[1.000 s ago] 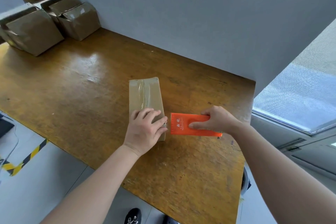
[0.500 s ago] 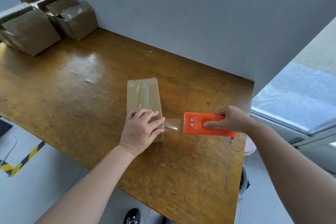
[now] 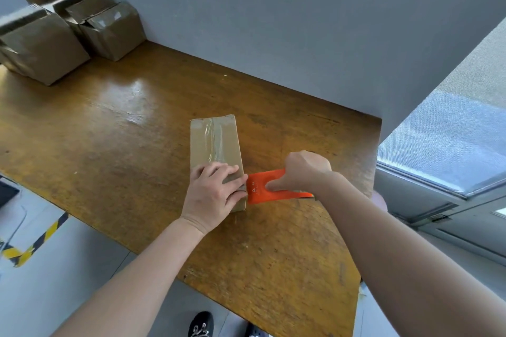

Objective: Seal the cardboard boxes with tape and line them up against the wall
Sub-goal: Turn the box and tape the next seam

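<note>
With the left hand [image 3: 212,194] pressed flat on the near end of the box [image 3: 215,150] mid-table [image 3: 109,123] and the right hand [image 3: 304,169] gripping the orange tape dispenser [image 3: 269,191] against its edge, a crooked tear could wrinkle the tape or shift the box.

One head view — looking steeply down, close over the table [image 3: 115,128].

Wooden table [image 3: 123,128] bears one taped box [image 3: 215,145], stacked boxes [image 3: 68,33] far-left

Tabletop [image 3: 109,128] bare; boxes [image 3: 82,33] crowd far-left corner.
</note>
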The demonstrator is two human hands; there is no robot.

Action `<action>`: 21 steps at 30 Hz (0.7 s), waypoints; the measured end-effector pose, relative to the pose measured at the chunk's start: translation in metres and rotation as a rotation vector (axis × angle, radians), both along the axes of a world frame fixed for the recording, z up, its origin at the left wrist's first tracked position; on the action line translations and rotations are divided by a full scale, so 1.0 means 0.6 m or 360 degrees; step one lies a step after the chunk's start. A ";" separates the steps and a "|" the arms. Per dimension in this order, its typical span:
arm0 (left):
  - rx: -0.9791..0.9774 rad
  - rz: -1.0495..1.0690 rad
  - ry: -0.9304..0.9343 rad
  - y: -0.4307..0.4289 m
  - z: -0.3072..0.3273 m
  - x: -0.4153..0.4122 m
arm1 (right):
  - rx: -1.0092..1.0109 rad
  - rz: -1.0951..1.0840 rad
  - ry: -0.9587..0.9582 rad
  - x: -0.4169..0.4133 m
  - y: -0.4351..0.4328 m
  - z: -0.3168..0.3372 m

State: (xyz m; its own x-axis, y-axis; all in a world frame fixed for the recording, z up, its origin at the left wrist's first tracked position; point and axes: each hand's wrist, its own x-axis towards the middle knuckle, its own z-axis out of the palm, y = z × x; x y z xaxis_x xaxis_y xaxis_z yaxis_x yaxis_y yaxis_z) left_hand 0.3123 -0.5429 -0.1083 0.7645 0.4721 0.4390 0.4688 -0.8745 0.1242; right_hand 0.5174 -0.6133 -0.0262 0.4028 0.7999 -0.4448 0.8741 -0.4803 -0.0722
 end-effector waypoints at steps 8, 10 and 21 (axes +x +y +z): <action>-0.0059 -0.0020 -0.0092 -0.002 0.000 0.002 | -0.0030 0.0052 -0.0267 -0.060 0.035 0.032; -0.0066 -0.0021 -0.0111 -0.003 0.001 0.002 | -0.0013 0.0068 -0.0347 -0.075 0.043 0.034; -0.0149 -0.0038 -0.0134 -0.004 0.005 0.001 | 0.0066 -0.0056 -0.0357 -0.092 0.025 0.030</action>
